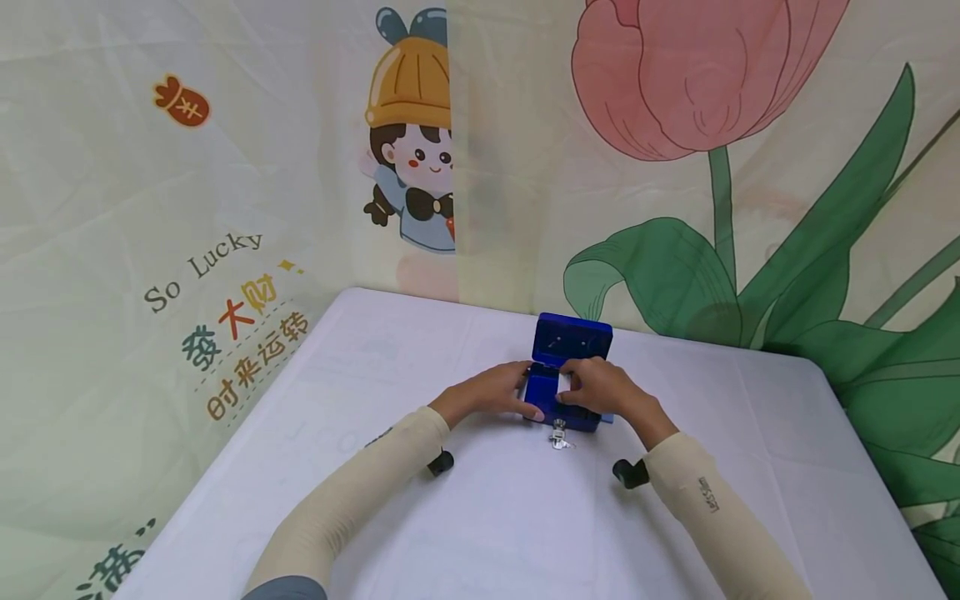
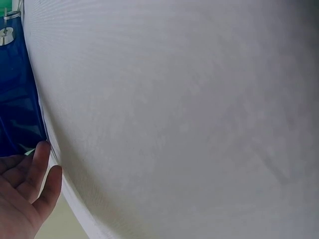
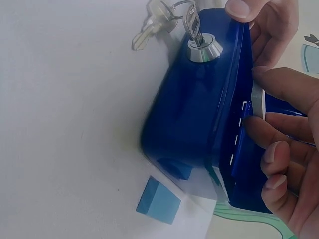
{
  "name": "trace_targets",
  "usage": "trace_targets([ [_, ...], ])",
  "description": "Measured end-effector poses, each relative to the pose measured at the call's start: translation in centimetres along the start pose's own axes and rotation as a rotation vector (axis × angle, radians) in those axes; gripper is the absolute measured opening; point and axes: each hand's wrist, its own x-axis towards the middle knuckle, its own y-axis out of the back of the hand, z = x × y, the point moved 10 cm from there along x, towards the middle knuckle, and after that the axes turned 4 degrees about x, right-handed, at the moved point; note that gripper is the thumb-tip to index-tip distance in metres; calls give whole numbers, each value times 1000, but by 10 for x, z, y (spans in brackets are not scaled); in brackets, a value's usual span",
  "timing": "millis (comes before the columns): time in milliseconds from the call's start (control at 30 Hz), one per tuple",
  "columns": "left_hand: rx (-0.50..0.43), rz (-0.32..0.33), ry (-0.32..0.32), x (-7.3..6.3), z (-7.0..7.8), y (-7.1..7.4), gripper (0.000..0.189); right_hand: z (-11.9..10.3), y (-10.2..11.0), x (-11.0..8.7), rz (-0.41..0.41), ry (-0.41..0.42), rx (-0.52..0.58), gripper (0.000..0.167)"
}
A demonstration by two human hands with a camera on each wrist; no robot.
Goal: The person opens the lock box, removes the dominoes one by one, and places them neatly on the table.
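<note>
A blue cash box [image 1: 542,393] stands on the table with its lid [image 1: 573,340] raised at the back. A key sits in the round silver lock [image 3: 205,51] on its front, and other keys [image 3: 158,21] hang from the ring. My left hand [image 1: 498,389] holds the box's left side, thumb on the front rim. Over the open box, my right hand [image 1: 603,390] pinches a small white flat-sided piece [image 3: 258,101] between thumb and fingers; its lower part is hidden. In the right wrist view, several white dashes mark a blue edge inside the box, close to the fingers.
A light blue block [image 3: 159,200] lies on the white table [image 1: 465,517] beside the box's right side. Behind the table's back edge hangs a printed cloth [image 1: 510,167]. Black wrist-worn devices [image 1: 630,473] show under both forearms.
</note>
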Motion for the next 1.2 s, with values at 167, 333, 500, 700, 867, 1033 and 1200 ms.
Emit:
trace_targets([
  [167, 18, 11, -28, 1, 3, 2, 98, -1, 3, -3, 0, 0, -10, 52],
  [333, 9, 11, -34, 1, 4, 2, 97, 1, 6, -5, -6, -6, -13, 52],
  [500, -8, 10, -25, 0, 4, 2, 98, 2, 9, -8, -12, -11, -2, 52],
  [700, -17, 7, -16, 0, 3, 2, 100, 4, 12, -10, -19, -15, 4, 50],
  [867, -15, 8, -11, 1, 3, 3, 100, 8, 14, -11, -23, -22, -9, 51],
  [1033, -14, 7, -11, 2, 4, 3, 100, 15, 14, -13, -33, -46, -14, 54],
  [1200, -18, 2, -11, 2, 4, 2, 100, 20, 16, -14, -46, -64, -15, 53],
])
